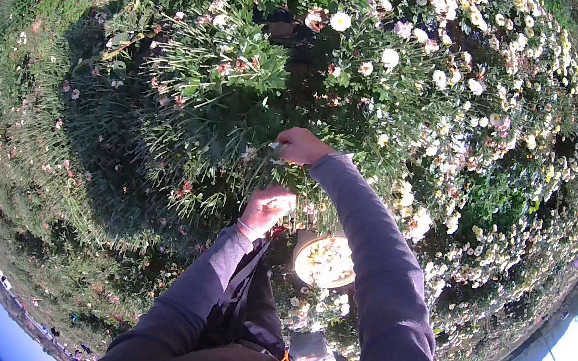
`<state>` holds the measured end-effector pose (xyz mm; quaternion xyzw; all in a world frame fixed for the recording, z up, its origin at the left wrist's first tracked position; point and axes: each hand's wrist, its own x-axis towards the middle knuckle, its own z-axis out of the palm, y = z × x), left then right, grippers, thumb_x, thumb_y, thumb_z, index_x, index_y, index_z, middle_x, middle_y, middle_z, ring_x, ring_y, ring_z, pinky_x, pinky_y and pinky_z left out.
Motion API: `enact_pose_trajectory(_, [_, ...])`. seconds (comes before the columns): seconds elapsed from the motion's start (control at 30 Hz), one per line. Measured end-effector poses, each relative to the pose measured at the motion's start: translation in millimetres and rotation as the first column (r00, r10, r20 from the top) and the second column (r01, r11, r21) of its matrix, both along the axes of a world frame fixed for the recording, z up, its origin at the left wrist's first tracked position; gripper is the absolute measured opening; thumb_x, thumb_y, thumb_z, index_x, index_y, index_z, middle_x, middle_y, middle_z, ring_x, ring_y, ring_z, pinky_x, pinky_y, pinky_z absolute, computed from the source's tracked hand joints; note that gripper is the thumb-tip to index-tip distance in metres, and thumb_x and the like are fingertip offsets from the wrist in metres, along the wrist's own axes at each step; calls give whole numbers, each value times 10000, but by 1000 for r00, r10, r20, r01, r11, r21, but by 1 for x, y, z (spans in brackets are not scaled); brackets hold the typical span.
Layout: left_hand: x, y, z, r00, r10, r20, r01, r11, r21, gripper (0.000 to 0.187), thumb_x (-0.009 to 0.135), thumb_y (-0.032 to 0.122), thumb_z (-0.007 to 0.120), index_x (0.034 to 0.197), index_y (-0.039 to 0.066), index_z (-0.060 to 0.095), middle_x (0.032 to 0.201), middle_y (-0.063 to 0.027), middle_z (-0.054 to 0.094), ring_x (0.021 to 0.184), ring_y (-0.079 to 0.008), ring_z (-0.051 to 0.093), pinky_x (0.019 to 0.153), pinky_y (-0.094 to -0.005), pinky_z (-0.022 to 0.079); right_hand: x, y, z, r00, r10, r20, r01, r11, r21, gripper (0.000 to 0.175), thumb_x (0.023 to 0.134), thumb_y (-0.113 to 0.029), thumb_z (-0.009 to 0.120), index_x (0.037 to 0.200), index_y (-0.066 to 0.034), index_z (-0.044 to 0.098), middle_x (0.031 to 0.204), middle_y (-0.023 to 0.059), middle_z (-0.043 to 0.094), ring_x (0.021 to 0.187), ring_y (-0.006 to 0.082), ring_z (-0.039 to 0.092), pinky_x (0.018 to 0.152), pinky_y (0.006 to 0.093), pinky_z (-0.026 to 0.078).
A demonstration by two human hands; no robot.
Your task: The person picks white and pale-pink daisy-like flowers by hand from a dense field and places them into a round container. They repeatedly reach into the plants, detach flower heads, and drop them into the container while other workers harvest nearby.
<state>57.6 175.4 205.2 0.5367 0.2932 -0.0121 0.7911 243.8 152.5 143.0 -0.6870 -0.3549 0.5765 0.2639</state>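
In the middle of the view, my right hand [303, 147] reaches into a chrysanthemum bush [240, 133]. Its fingers are closed at a small white flower [274, 145], partly hidden by the hand. Just below and nearer my body, my left hand [263, 209] is curled with the palm up. Something pale, apparently flower heads [278, 204], lies in its fingers; glare blurs the detail. A round pale bucket [299, 256] stands below my hands, partly behind my right forearm. White and yellowish flower heads [326, 260] fill it.
Dense bushes with white blooms [474, 86] spread to the right. Leafy stems with withered pinkish flowers [224, 68] stand ahead and left. A shiny plastic bag [315, 357] lies by my legs, near an orange clip [286, 358]. Distant people and vehicles line the lower-left field edge.
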Motion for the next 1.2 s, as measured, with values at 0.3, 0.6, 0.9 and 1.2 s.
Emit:
enact_pose_trajectory(0.3, [11,31,12,858,426,-286,-511,759,-403,227,701,-4,559,921,-21,613,774,-140,621,649,-201,595,570,-274,478,-3,-27,87,491,-594,-637,777,629,12,276,846,-270,607,659,-69,579,543,-65,510,492,6,430,433,183,327])
enact_pose_trajectory(0.6, [8,14,11,875,450,-180,-484,818,-310,117,629,-29,562,746,-40,564,643,-115,531,534,-238,532,470,-336,465,-92,-152,139,108,-797,-594,943,272,-193,230,865,-284,561,811,-61,580,685,-46,548,538,14,459,462,169,378])
enact_pose_trajectory(0.9, [-79,-150,66,933,-154,-325,-37,857,-513,223,714,66,558,924,-7,563,742,-148,581,649,-225,577,596,-320,494,-241,-301,148,-382,-772,-508,909,-215,-356,127,857,-253,568,867,-129,596,732,-61,559,591,19,490,480,167,381])
enact_pose_trajectory(1.2, [-119,-344,-76,441,-863,-245,891,455,-1,494,844,259,578,1234,-13,440,1161,-115,509,1074,-177,473,879,-274,411,-399,-444,88,-646,-662,-380,763,-569,-307,119,800,-151,627,890,-87,584,722,-9,582,569,31,491,459,160,376])
